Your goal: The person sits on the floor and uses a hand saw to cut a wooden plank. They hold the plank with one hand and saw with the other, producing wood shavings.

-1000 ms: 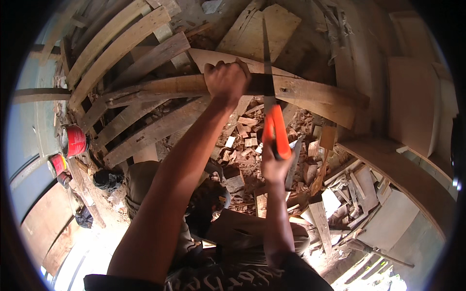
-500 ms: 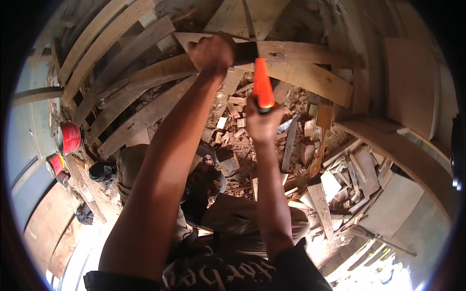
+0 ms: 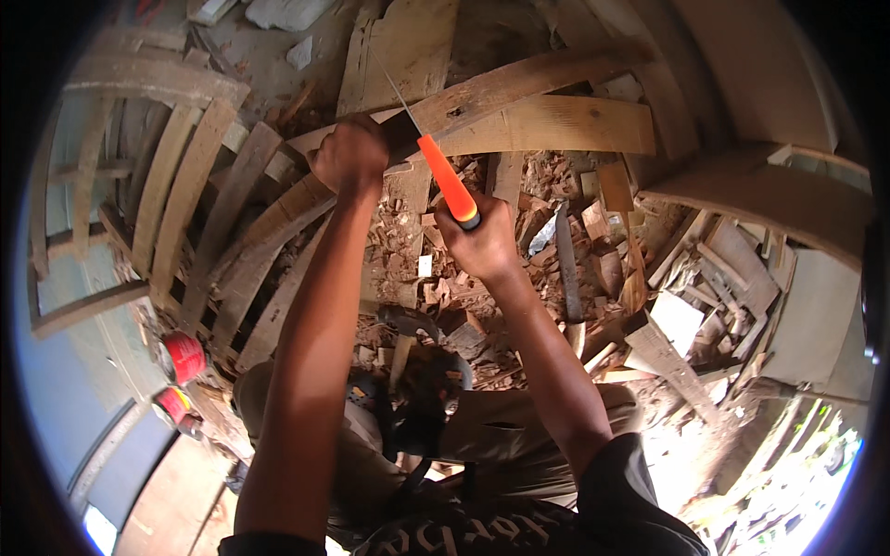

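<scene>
My right hand (image 3: 482, 243) is wrapped round the orange handle of a handsaw (image 3: 447, 178). The saw's thin blade is seen nearly edge-on, pointing up and to the left across a dark wooden plank (image 3: 501, 91). Left of the blade, my left hand (image 3: 350, 157) grips that same plank, its fingers closed over it. How deep the blade sits in the wood I cannot tell. A lighter board (image 3: 575, 125) lies just beneath the plank on the right.
Wood offcuts and chips (image 3: 445, 287) cover the ground below my hands. A hammer (image 3: 408, 322) lies near my feet. Several curved-looking boards (image 3: 176, 204) lean at the left, above a red can (image 3: 184, 357). More scrap wood (image 3: 681, 361) is heaped at the right.
The view has turned, shifting the scene. The saw, upright before, now slants up-left, with its handle lower beside the plank. Both hands keep their grips.
</scene>
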`<control>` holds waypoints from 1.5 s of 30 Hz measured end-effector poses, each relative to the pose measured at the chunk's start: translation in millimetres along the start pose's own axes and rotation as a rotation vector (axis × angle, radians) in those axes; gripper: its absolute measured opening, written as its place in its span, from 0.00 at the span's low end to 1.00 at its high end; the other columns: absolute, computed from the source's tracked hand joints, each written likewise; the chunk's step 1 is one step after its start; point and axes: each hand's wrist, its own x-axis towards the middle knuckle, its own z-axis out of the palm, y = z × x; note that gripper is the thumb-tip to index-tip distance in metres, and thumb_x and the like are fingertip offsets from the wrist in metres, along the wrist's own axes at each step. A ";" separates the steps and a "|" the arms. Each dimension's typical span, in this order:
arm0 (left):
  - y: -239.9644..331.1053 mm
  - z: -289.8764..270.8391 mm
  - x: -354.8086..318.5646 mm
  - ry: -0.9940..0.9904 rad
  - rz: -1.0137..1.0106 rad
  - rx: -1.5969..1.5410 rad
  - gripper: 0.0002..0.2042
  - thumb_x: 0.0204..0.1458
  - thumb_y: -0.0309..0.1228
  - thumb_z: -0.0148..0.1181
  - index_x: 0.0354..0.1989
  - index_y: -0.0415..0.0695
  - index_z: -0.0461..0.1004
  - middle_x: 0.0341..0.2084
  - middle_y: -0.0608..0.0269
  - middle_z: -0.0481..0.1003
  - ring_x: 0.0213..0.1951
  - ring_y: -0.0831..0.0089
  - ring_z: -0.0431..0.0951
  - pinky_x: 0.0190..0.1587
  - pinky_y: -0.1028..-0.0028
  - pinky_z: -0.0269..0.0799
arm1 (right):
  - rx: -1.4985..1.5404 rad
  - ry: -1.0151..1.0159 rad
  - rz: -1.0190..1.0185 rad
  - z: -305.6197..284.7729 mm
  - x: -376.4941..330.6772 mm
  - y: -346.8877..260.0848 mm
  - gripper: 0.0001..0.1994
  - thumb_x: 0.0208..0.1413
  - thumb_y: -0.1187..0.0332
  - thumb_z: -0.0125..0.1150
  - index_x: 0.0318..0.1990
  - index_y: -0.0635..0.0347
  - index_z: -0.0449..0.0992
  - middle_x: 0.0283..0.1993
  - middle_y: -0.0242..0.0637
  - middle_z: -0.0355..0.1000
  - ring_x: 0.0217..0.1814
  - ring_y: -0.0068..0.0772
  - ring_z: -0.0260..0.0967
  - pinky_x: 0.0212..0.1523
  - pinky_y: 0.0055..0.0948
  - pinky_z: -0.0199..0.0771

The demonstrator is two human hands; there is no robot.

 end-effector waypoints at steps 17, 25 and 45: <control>-35.3 -11.6 -23.5 0.072 0.774 0.021 0.28 0.50 0.48 0.61 0.54 0.42 0.67 0.46 0.46 0.75 0.49 0.48 0.76 0.52 0.53 0.73 | 0.013 0.078 0.004 4.9 -3.4 2.9 0.16 0.49 0.64 0.65 0.37 0.71 0.79 0.23 0.55 0.74 0.27 0.45 0.77 0.35 0.39 0.75; -60.3 -3.1 -16.6 -0.368 0.744 -0.053 0.29 0.46 0.55 0.60 0.43 0.39 0.72 0.39 0.41 0.79 0.43 0.42 0.80 0.46 0.51 0.76 | -0.145 0.046 0.072 7.8 -26.3 -39.0 0.16 0.49 0.62 0.62 0.31 0.72 0.79 0.27 0.64 0.73 0.38 0.63 0.76 0.42 0.49 0.76; -72.7 0.8 -74.7 -0.251 0.665 0.025 0.38 0.37 0.35 0.67 0.62 0.42 0.62 0.48 0.45 0.75 0.51 0.48 0.77 0.51 0.56 0.77 | -0.024 0.157 0.049 33.6 -77.4 -18.3 0.10 0.50 0.68 0.62 0.27 0.70 0.77 0.23 0.58 0.73 0.30 0.59 0.77 0.31 0.44 0.76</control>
